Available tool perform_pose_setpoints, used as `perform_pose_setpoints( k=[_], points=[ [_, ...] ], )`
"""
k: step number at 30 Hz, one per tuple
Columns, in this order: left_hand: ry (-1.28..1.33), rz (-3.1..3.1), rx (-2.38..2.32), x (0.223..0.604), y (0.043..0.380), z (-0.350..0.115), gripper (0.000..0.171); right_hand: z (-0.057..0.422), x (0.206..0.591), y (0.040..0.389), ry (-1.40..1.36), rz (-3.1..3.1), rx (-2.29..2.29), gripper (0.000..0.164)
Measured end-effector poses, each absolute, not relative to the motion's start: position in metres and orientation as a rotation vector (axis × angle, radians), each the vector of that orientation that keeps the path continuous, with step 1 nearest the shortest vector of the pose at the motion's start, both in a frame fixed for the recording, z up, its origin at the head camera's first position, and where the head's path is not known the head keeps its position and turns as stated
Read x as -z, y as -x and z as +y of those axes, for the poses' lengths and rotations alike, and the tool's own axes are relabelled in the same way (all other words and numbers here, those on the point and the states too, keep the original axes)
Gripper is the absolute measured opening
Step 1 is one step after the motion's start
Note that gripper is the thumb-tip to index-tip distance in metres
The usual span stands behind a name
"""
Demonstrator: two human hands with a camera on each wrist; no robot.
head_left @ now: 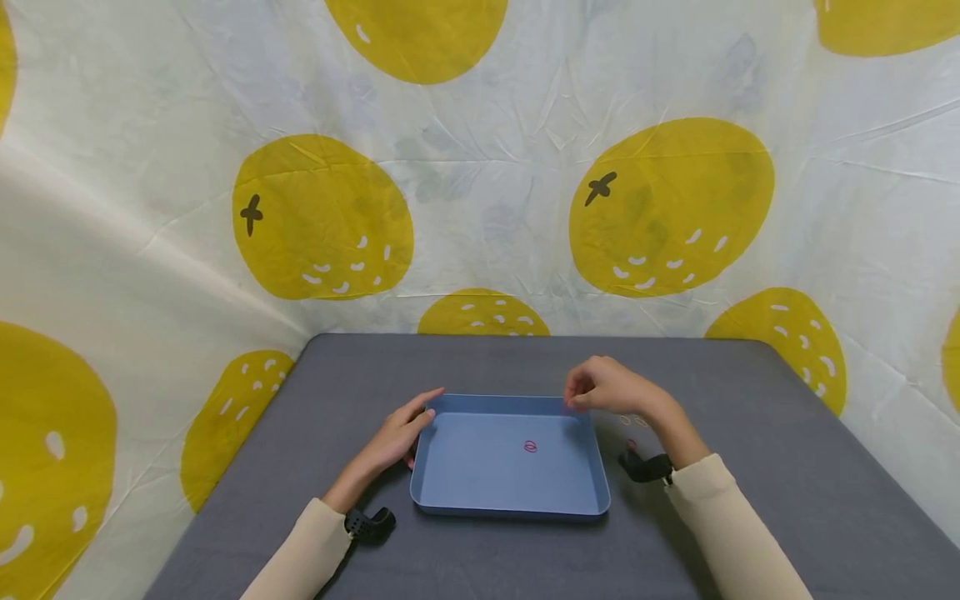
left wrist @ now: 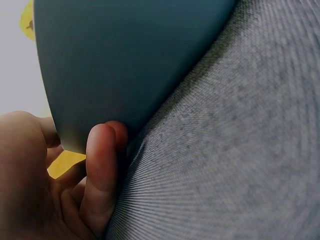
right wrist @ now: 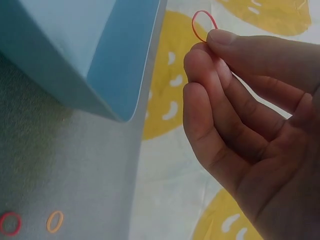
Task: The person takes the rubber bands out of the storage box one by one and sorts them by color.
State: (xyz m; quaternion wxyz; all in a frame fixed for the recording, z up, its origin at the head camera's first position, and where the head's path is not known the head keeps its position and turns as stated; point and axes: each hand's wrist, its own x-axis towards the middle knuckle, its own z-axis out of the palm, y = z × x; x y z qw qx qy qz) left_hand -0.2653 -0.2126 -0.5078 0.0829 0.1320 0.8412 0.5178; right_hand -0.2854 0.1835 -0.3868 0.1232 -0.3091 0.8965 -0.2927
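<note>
A shallow blue tray (head_left: 480, 479) lies on the grey table. My left hand (head_left: 392, 440) grips its left side, with the thumb at the rim and curled fingers (left wrist: 101, 157) against the outer wall. Above the tray's far right corner, my right hand (head_left: 611, 387) pinches a thin red rubber band (right wrist: 193, 26) between thumb and fingertips. That band stands clear of the tray wall in the right wrist view. Red rubber banding (head_left: 530, 447) lies on the tray floor; whether it is one loop or two overlapping, I cannot tell.
Right of the tray, partly behind my right wrist, loose rubber bands lie on the table: orange-yellow ones (head_left: 625, 420) and a red one (right wrist: 19, 224). A white cloth (head_left: 487, 208) with yellow fruit prints hangs behind the table's far edge (head_left: 360, 336).
</note>
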Motion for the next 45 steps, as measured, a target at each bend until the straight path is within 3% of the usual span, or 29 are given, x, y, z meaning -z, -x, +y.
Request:
perform_pose_setpoints(
  k=[45],
  points=[
    [-0.417, 2.517, -1.555, 0.511, 0.267, -0.213, 0.048, 0.255, 0.412, 0.276, 0.758, 2.641, 0.986, 0.008]
  ],
)
